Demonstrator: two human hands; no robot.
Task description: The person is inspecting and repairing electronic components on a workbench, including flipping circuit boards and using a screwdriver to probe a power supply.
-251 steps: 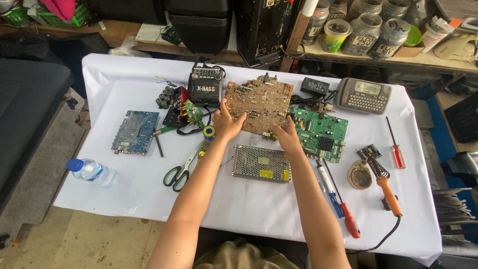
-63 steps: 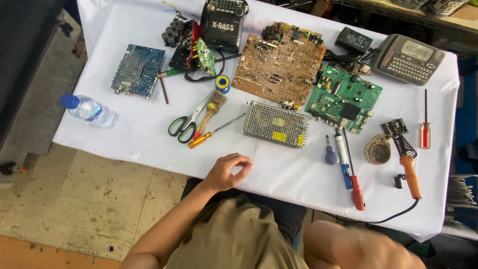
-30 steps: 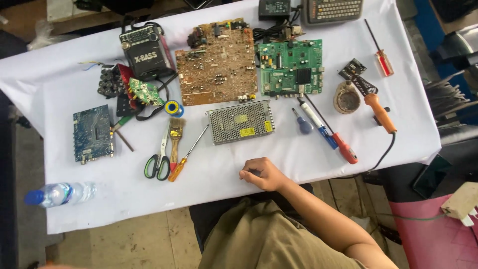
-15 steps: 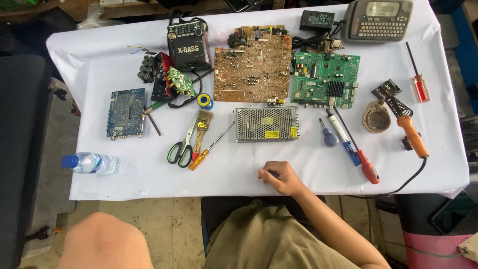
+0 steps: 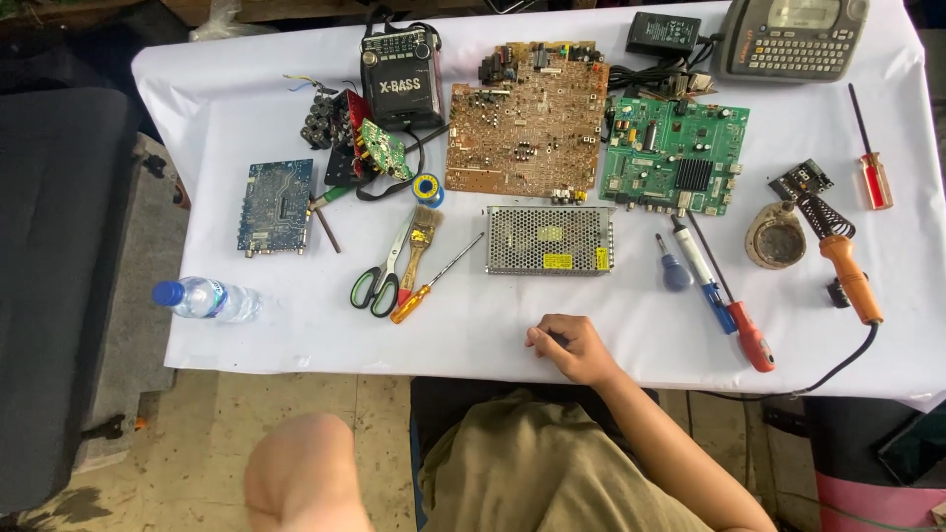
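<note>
My right hand (image 5: 572,347) rests on the white tablecloth (image 5: 473,330) near the front edge, fingers curled with nothing in them. The thing nearest to it is a metal-mesh power supply box (image 5: 548,239), a little farther back and apart from the hand. Behind that lie a brown circuit board (image 5: 522,118) and a green circuit board (image 5: 675,156). My left hand is out of view. A blurred skin-coloured shape (image 5: 301,478) shows at the bottom left below the table; I cannot tell what part it is.
Left of the box lie an orange-handled screwdriver (image 5: 434,281), a brush (image 5: 419,241), scissors (image 5: 379,278), a blue board (image 5: 275,207) and a water bottle (image 5: 205,299). At the back stands a black radio (image 5: 402,87). To the right lie several screwdrivers (image 5: 724,300) and a soldering iron (image 5: 843,261).
The brown board, held up in both hands several seconds ago, now lies on the table. Over the last second the view swung about; my right hand has stayed curled at the front edge.
</note>
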